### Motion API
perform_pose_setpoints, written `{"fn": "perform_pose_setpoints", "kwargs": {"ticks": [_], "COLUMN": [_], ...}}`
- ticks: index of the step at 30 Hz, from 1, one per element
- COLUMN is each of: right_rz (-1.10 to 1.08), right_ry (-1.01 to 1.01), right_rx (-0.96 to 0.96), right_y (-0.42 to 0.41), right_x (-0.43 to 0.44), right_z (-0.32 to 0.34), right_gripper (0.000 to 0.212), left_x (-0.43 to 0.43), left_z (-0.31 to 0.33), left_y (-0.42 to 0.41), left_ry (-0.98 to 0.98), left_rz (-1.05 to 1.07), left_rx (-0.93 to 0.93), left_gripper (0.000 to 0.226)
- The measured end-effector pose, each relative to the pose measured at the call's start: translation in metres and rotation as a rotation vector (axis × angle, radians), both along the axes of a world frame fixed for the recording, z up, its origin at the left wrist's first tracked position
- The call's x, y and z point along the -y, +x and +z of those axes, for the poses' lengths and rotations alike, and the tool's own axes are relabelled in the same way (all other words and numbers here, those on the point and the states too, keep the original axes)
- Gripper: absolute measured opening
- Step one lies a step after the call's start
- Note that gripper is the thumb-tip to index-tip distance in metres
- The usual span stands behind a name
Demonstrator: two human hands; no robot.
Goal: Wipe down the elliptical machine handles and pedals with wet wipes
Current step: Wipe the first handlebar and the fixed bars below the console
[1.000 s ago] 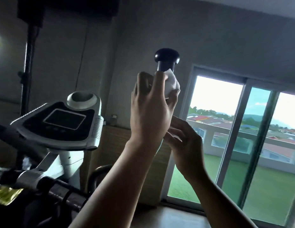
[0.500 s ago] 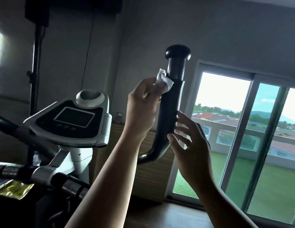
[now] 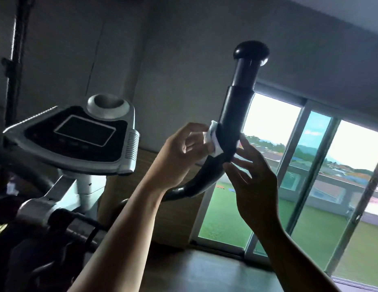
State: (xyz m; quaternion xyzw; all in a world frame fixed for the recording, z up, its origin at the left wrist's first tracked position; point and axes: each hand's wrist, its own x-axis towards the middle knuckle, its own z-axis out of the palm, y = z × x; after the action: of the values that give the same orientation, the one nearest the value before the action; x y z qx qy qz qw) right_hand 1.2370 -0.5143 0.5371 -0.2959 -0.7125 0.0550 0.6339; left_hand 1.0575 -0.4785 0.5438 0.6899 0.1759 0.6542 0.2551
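Note:
A black elliptical handle (image 3: 236,114) with a round knob on top rises at the centre and curves down to the left. My left hand (image 3: 184,152) pinches a white wet wipe (image 3: 214,140) and presses it against the left side of the handle at its bend. My right hand (image 3: 253,175) is on the other side of the bend, fingers straight, with the fingertips touching the handle. The pedals are out of view.
The machine's console (image 3: 78,135) with a dark screen sits at the left on a grey post. A dark vertical pole (image 3: 15,60) stands at the far left. Sliding glass doors (image 3: 310,186) fill the right side. Wooden floor (image 3: 205,270) lies below.
My left hand has slid the wipe down from near the knob to the handle's bend. My right hand stays at the bend. The view has tilted and moved closer.

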Motion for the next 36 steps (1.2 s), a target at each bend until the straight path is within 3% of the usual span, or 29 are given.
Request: {"fn": "perform_pose_setpoints", "kwargs": {"ticks": [4, 8, 22, 30, 36], "right_rz": [-0.056, -0.102, -0.107, -0.043, -0.035], "right_ry": [0.021, 0.048, 0.04, 0.013, 0.017], "right_rx": [0.041, 0.042, 0.002, -0.078, -0.108], "right_y": [-0.001, -0.004, -0.008, -0.011, -0.008], "right_x": [0.001, 0.001, 0.001, 0.003, 0.003], "right_z": [0.0, -0.002, -0.007, -0.012, -0.045], "right_gripper": [0.063, 0.063, 0.06, 0.054, 0.035], "left_x": [-0.011, -0.034, -0.071, -0.041, -0.009], "left_z": [-0.033, -0.06, -0.093, -0.11, -0.108], "left_y": [-0.012, -0.014, -0.004, 0.013, 0.013], "left_ry": [-0.057, -0.091, -0.293, -0.258, -0.2], "left_rz": [-0.01, 0.152, 0.509, 0.739, 0.882], "left_rx": [-0.205, -0.366, -0.624, -0.463, -0.373], "left_gripper": [0.033, 0.039, 0.046, 0.033, 0.031]}}
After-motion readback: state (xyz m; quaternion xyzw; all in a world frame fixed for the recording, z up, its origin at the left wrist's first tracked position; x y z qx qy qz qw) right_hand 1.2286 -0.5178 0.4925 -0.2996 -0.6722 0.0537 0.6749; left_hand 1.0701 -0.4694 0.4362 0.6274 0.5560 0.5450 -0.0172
